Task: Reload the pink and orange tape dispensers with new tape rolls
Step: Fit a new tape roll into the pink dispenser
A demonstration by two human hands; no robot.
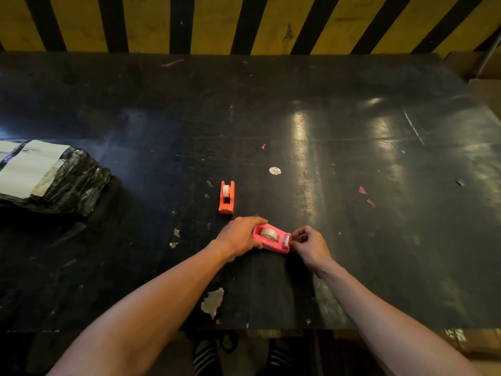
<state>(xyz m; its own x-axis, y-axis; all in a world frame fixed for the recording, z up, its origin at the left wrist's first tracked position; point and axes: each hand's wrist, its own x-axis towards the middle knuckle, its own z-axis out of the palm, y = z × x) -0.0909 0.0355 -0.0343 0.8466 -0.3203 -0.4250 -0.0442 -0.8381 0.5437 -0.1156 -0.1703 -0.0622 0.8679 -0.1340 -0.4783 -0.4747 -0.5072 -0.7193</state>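
Pink dispenser (272, 238) between hands: left grip (238, 236) around its rear, right grip (309, 244) pinched at its cutter.

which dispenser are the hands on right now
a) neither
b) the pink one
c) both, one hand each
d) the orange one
b: the left hand steadies the pink tape dispenser at its back end while the right hand pinches at its cutter end; the orange tape dispenser stands apart, untouched.

A scuffed black table (352, 158) fills the view, shiny where light glares on its right half. Behind it runs a wall (151, 23) of slanted yellow and black stripes.
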